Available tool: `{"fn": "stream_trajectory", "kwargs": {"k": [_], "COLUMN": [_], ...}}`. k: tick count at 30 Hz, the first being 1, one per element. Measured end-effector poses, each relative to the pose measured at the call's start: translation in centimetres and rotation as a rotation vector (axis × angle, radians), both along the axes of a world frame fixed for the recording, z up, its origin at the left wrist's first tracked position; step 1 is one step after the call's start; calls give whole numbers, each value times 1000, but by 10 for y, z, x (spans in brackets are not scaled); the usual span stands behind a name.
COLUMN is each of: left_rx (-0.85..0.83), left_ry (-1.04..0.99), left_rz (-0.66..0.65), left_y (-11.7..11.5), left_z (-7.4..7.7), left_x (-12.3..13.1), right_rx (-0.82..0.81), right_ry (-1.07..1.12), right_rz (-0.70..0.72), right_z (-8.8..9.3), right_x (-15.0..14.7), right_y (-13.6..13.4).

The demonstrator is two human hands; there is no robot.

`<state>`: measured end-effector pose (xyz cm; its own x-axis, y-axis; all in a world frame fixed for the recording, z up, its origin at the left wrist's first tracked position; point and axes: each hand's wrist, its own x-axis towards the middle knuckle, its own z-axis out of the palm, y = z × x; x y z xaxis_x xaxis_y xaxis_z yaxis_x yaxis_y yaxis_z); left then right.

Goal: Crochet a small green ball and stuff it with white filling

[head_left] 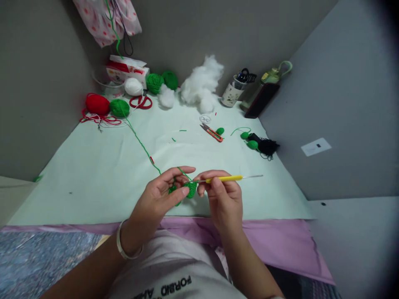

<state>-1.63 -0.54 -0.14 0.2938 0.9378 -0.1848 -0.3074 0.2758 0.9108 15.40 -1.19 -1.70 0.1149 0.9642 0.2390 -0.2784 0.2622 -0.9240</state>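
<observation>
Two bare hands work close together above the near edge of the pale tabletop (102, 174). From where I stand, the left hand (159, 192) has its thumb pressed against a small green crocheted piece (191, 190), pinching it, while green yarn (141, 144) crosses the raised index finger. That strand runs back to a green ball (119, 108) at the far left, beside a red one (97, 104). The right hand (226, 199) has its fingers closed around the yellow handle of a crochet hook (229, 178); the hook's metal end meets the green piece between the hands.

As for writing, the pale shirt (174, 265) shows "FORBID" in dark capitals, with a second line I can only partly make out, beginning something like "AH". A white card (316, 147) on the right-hand partition bears a small dark mark, too small to read. The red-and-white box (129, 71) at the back has printing I can't read either, and the cup (233, 93) of tools carries a pattern. Orange-handled snips (212, 133) lie beyond the hands, near white stuffing (202, 85).
</observation>
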Motion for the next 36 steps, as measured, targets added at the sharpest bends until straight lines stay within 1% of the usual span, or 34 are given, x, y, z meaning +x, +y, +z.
{"fn": "stream_trajectory", "kwargs": {"k": [4, 8, 13, 17, 19, 22, 26, 32, 36], "left_rx": [18, 56, 103, 200, 255, 271, 231, 161, 138], "left_ry": [25, 75, 145, 263, 304, 311, 286, 209, 188], "left_rz": [24, 36, 70, 141, 166, 169, 150, 86, 83], "left_y": [2, 1, 0, -2, -3, -3, -2, -2, -1], "left_z": [3, 2, 0, 0, 1, 3, 6, 2, 1], "left_x": [1, -1, -1, 1, 2, 3, 2, 1, 1], "right_rx": [-5, 52, 115, 236, 296, 323, 244, 177, 199], "right_ry": [25, -18, -167, -329, -366, -342, -269, -155, -161], "right_rz": [16, 17, -39, -86, -100, -121, -115, -31, -66], "right_z": [4, 4, 5, 8, 8, 6, 5, 7, 6], "right_x": [0, 1, 2, 2, 1, -1, 0, 3, 3], "right_y": [1, -2, -10, -15, -17, -17, -16, -14, -14]}}
